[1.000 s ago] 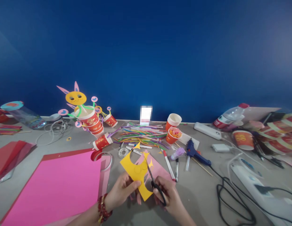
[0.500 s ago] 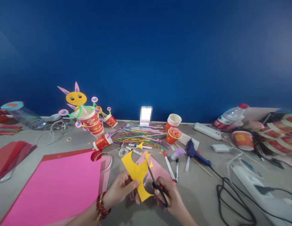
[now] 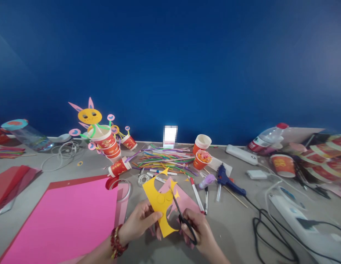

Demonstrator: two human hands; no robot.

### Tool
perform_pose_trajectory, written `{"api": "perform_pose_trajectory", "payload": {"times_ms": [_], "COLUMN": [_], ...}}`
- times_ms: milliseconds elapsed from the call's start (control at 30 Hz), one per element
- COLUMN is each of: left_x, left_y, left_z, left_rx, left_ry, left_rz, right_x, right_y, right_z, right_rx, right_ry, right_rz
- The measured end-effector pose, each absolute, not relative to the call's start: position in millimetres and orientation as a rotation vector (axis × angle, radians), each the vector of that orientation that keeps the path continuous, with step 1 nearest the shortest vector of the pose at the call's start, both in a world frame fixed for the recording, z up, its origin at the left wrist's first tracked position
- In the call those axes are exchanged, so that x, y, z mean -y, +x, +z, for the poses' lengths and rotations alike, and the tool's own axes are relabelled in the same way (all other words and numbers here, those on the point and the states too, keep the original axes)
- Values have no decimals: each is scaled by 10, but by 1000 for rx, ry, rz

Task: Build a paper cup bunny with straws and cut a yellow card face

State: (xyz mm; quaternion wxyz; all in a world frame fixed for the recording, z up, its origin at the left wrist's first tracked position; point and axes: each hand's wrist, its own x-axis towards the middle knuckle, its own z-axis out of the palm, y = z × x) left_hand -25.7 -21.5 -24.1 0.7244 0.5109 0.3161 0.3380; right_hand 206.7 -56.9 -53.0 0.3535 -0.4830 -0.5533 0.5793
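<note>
My left hand [image 3: 141, 222], with a beaded bracelet [image 3: 118, 242] at its wrist, pinches a yellow paper sheet [image 3: 155, 192] by its lower left part. Curved bites are cut from the sheet's edges, and small circles are drawn on it. Black-handled scissors [image 3: 187, 224] are gripped in my right hand [image 3: 200, 227], their blades pointing up and left at the sheet's right edge, beside a drawn circle. Behind the sheet lies pink paper [image 3: 184, 196] with yellow scraps [image 3: 177, 194] on it.
Bright pink sheets [image 3: 73, 220] lie left. Further back are a rabbit-faced cup figure [image 3: 90, 116], colourful sticks [image 3: 164, 157] and a cup of scraps [image 3: 202, 159]. A blue glue gun [image 3: 229, 181], black cable [image 3: 258, 234] and power strip [image 3: 291, 216] are on the right.
The view has shifted slightly. Both hands hold nearly the same pose, with the sheet and scissors turned very little.
</note>
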Motion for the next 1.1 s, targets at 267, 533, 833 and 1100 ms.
{"api": "perform_pose_trajectory", "payload": {"times_ms": [267,533,833,1100], "left_x": [171,81,221,226], "left_y": [-310,-446,-192,-313], "left_z": [-155,-190,-167,-74], "left_rx": [-699,-656,-702,-649], "left_ry": [1113,941,982,1335], "left_rz": [725,894,943,826], "right_x": [556,565,557,565], "right_y": [2040,1966,1788,1726], "right_z": [-442,-452,-349,-348], "right_rx": [1397,1397,1302,1381], "right_ry": [-1295,-1256,-1206,-1210], "right_rz": [1493,1442,1457,1421]}}
